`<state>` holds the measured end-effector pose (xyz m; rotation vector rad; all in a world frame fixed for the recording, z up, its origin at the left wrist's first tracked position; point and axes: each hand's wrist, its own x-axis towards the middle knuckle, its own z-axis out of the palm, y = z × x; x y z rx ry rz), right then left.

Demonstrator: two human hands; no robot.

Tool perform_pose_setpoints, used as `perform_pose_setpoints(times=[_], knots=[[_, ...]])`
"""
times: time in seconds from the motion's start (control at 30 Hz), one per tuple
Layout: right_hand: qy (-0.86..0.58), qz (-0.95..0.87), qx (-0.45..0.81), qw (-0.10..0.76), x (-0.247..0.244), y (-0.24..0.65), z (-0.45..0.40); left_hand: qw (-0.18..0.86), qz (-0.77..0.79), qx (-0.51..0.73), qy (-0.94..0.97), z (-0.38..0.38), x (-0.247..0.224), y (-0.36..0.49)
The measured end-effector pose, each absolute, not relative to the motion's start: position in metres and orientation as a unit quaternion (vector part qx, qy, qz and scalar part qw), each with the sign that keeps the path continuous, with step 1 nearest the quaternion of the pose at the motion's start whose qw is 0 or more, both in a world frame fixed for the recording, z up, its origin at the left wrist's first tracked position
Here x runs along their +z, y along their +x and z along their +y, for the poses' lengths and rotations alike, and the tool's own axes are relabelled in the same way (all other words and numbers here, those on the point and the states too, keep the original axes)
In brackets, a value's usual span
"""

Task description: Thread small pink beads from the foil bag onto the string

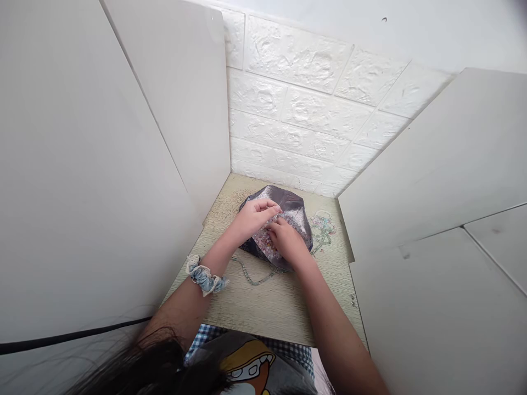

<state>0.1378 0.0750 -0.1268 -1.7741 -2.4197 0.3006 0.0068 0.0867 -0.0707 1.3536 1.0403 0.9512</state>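
A dark bag with a shiny silver lining (294, 202) lies spread on the small wooden table. Pink, clear and a few orange beads (263, 241) are heaped inside it. Over the bag, my left hand (255, 216) is closed with thumb and fingertips pinched together; whatever they hold is too small to make out. Close beside it, my right hand (286, 240) has curled fingers at the beads, and what lies in them is hidden. A string of greenish beads (253, 282) curves out from under the bag's near side.
More strings of green and pink beads (323, 230) lie right of the bag. Small shiny bits (353, 300) sit by the right edge of the wooden tabletop (255, 307). White panels (185, 109) flank the table on both sides, with a white brick-patterned wall (296, 109) behind.
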Motion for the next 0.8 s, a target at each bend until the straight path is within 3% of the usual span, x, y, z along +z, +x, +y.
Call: perform_pose_setpoints(times=[0.53, 0.8], knots=[[-0.602, -0.795, 0.077, 0.004, -0.1219, 0.1406, 0.0730, 0.541, 0.459, 0.403, 0.578, 0.0847, -0.0682, 0.0078], [-0.600, -0.793, 0.098, 0.025, -0.1226, 0.1394, 0.0731, 0.541, 0.460, 0.396, 0.582, 0.0843, -0.0672, 0.0087]])
